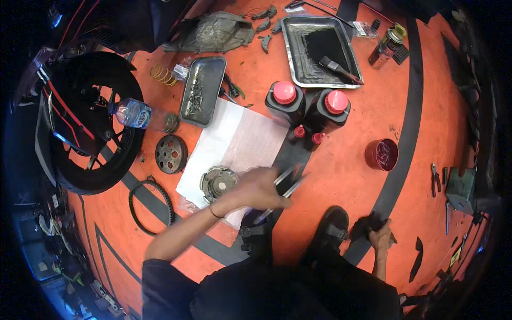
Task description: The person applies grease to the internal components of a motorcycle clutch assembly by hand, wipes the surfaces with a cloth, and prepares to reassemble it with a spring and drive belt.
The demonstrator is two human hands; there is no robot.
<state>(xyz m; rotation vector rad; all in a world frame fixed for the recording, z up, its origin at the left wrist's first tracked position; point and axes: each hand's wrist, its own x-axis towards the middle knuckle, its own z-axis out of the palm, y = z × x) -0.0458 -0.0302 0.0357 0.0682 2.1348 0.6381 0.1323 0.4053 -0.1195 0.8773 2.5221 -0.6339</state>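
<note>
My left hand (261, 189) reaches across the middle, its fingers closed on a blurred dark object with silvery edges (289, 181); motion smear hides its kind. Just left of that hand, a round metal clutch assembly (217, 183) lies on a white paper sheet (210, 152). Farther left rest a clutch bell with holes (171, 154) and a black toothed drive belt (133, 205). My right hand (381, 238) is low at the right, by the floor, beside a dark patch (365, 226) that could be a rag or a shadow. Its fingers are not clear.
Two black bottles with red caps (284, 93) stand beyond the paper. A large tray (314, 82) holds a brush (338, 69); a smaller tray (200, 120) holds metal pieces. Around lie a plastic bottle (140, 115), a red cup (382, 154), a spray can (385, 49) and a motorbike wheel (130, 154).
</note>
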